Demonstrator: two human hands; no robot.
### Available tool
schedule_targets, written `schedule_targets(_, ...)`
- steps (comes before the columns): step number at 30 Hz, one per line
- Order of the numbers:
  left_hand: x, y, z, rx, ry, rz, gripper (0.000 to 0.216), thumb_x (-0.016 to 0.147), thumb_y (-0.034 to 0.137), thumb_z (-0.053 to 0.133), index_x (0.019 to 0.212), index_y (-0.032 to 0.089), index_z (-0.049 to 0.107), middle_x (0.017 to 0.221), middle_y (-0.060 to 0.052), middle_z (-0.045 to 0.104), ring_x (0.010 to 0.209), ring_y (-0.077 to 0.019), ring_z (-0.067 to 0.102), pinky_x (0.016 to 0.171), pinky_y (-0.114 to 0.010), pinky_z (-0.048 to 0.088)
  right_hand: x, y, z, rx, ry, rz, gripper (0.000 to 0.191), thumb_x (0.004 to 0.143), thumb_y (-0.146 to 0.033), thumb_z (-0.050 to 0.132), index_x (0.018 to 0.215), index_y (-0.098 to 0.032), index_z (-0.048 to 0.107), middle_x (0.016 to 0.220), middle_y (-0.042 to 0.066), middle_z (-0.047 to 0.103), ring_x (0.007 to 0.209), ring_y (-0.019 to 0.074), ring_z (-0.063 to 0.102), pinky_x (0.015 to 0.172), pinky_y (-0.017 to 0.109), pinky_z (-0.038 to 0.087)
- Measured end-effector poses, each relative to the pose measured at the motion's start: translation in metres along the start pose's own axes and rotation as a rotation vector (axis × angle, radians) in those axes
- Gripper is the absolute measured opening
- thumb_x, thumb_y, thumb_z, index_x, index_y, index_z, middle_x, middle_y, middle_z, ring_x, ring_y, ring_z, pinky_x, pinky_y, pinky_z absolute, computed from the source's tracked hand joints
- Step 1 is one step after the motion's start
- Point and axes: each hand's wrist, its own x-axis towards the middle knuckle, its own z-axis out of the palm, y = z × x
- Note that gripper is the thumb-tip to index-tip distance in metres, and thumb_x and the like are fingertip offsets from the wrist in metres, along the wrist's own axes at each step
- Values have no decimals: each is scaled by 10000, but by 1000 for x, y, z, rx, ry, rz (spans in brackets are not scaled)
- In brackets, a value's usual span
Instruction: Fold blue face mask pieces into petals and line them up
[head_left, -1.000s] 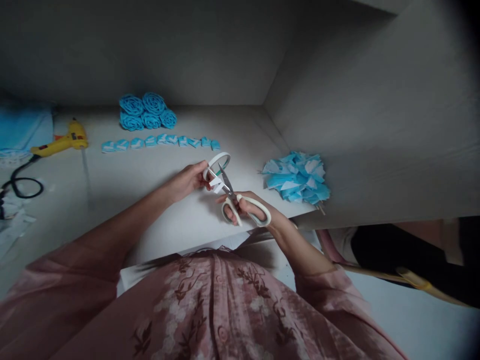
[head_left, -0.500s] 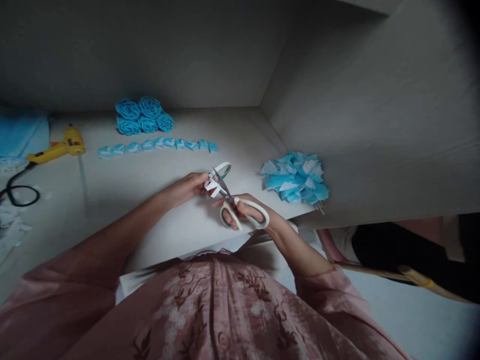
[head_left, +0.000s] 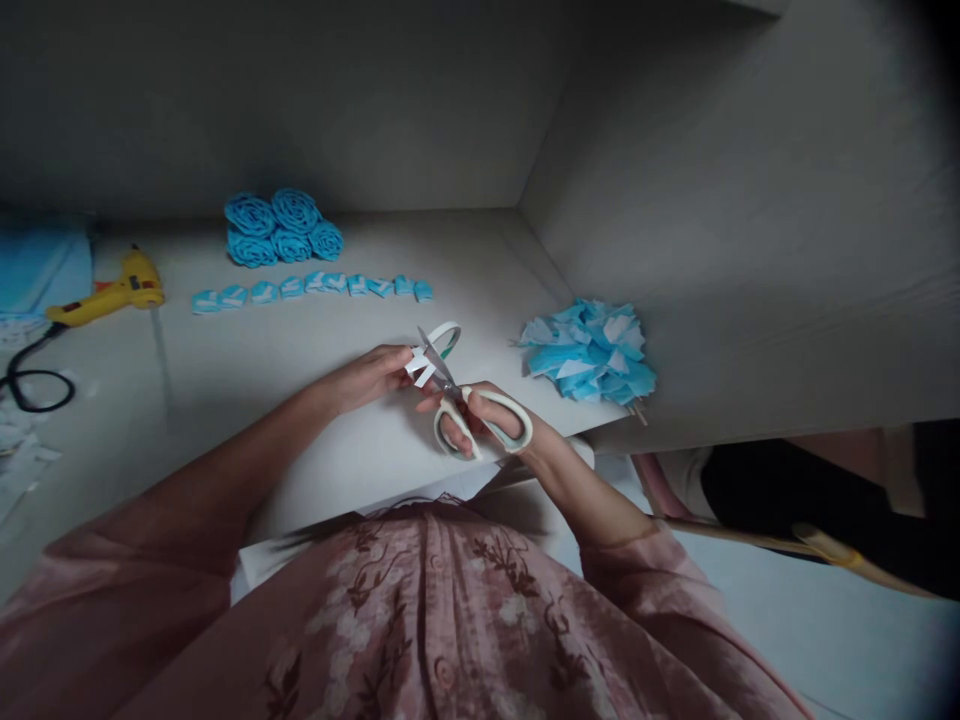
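My right hand [head_left: 480, 408] has its fingers through the cream-coloured handles of a pair of scissors [head_left: 504, 418]. The handles are spread, and the metal blades point away from me toward the fingers of my left hand. My left hand [head_left: 379, 372] pinches a small white strip-like piece [head_left: 424, 374] with cut ends, which lies against the blades. Just beyond the blades is a white ring-shaped item [head_left: 452, 335] with some green on its inner side; whether it joins the white piece is unclear. My left fingertips are partly hidden.
A row of small folded blue-and-white pieces [head_left: 315, 284] lies beyond my hands, with rolled blue paper rosettes [head_left: 274, 245] behind it. A blue-and-white petal bundle [head_left: 592, 350] lies right. At left are a yellow glue gun [head_left: 124, 290], its black cord and white scraps [head_left: 26, 460].
Both hands, the scissors and the white piece appear slightly farther left, along with the whole scene. The hold of each hand looks the same.
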Motion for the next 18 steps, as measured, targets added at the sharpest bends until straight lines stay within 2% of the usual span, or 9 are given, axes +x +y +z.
schedule_targets(4,0,1,-2,-20,27,2,579,817,731,787,833,152,786,842,-111,753,826,-218,692,826,-348,531,0,8,-1,74,17,-31,698,887,-779,696,1066,-108,762,585,-66,526,435,69,439,416,216,380)
schedule_targets(11,0,3,-3,-71,-14,16,604,787,739,810,873,141,809,883,-137,766,879,-244,717,885,-373,566,-1,5,1,144,43,0,696,798,-799,777,992,-132,752,532,-106,464,381,43,337,356,193,310)
schedule_targets(15,2,6,-2,-91,-42,-18,731,850,858,622,921,154,803,971,-178,797,964,-301,746,935,-425,577,-5,2,0,121,46,-12,694,804,-801,771,979,-130,747,515,-111,452,360,36,312,339,190,277)
schedule_targets(18,1,8,-5,7,-63,-84,876,845,962,465,967,171,819,1007,-180,816,1008,-309,762,963,-411,570,-11,1,0,64,48,10,684,861,-773,737,1049,-115,750,513,-102,476,366,46,357,347,193,278)
